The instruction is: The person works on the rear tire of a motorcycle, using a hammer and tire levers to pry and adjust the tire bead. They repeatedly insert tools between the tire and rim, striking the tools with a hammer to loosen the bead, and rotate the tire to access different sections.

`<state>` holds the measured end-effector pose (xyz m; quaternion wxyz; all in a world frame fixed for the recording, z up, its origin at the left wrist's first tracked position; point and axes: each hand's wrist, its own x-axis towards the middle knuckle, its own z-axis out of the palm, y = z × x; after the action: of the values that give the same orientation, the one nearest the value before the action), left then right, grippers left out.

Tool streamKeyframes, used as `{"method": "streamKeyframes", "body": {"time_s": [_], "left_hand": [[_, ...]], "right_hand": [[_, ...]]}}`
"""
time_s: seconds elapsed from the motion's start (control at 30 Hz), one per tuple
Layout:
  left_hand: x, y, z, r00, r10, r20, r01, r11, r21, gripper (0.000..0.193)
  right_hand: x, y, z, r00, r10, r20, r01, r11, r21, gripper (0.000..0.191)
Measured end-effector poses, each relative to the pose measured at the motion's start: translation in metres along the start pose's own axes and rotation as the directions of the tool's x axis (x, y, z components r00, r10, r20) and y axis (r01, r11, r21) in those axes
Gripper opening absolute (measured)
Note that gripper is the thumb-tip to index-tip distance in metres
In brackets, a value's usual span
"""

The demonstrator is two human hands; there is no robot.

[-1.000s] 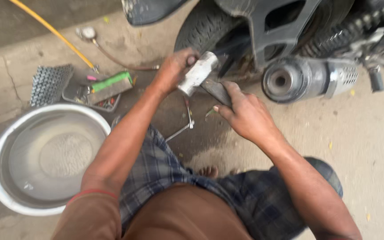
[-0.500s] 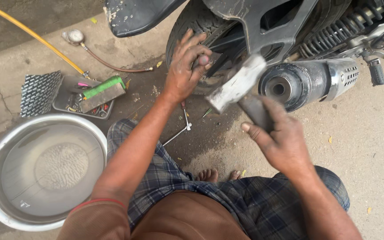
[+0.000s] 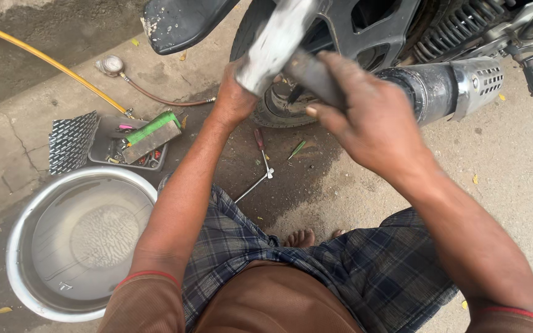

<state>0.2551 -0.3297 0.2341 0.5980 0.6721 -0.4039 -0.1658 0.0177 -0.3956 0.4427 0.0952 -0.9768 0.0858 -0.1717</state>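
Two hands: both mine, up at the top of the frame.
Right hand [image 3: 371, 117]: fingers wrapped tight round a hammer [image 3: 279, 40] handle.
Left hand [image 3: 235, 98]: pressed against the tyre [image 3: 272, 111]; whether its fingers grip anything, I cannot tell.
Basin [image 3: 16, 246]: lower left.

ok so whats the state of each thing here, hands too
hammer: raised, gripped by right hand
left hand: pressed against tyre
basin: upright, holds water
tray: open, full of small tools
screwdriver: lying on ground
gauge: lying on ground, hose attached
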Motion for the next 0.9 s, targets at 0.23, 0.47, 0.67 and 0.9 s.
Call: {"method": "streamKeyframes", "body": {"time_s": [0.23, 0.47, 0.67, 0.9], "left_hand": [[0.009, -0.007, 0.002, 0.994, 0.111, 0.023, -0.112, 0.988, 0.102, 0.033], [-0.004, 0.002, 0.000, 0.946, 0.312, -0.084, -0.307, 0.949, 0.066, 0.040], [-0.006, 0.004, -0.001, 0.942, 0.333, -0.046, -0.315, 0.924, 0.218, 0.029], [-0.009, 0.006, -0.006, 0.859, 0.503, -0.101, -0.491, 0.863, 0.121, 0.042]], "right_hand": [[-0.002, -0.016, 0.014, 0.999, 0.040, -0.030, -0.041, 0.999, -0.010, 0.060], [-0.014, -0.004, -0.015, 0.999, 0.026, 0.030, -0.029, 0.995, 0.100, 0.067], [-0.003, -0.018, -0.010, 0.956, -0.158, -0.246, 0.155, 0.987, -0.030, 0.065], [0.006, 0.004, -0.003, 0.971, 0.131, 0.200, -0.124, 0.991, -0.048, 0.066]]}}
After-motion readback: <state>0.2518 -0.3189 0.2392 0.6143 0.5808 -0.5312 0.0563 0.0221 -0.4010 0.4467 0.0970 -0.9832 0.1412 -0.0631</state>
